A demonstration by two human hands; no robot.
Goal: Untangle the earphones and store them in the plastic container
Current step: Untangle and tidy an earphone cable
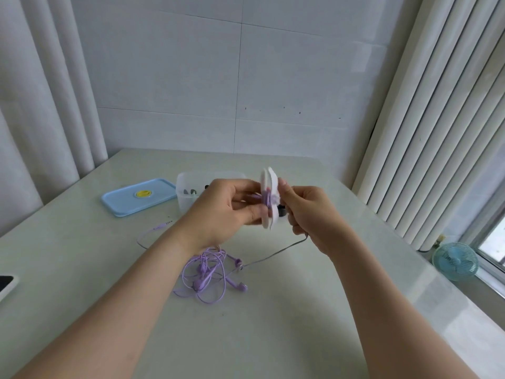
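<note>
Head view: I see a white flat plastic cord winder [269, 198], purple cord at its waist, gripped by the left hand [226, 212] and pinched by the right hand [306, 212]. Tangled purple earphones [210, 272] lie below on the pale table [273, 337]. Behind the hands stands the clear plastic container [185, 199], with its blue lid [123, 202] beside it.

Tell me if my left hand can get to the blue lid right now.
Probably, once freed: the left hand grips the white winder; nothing lies between it and the blue lid.
</note>
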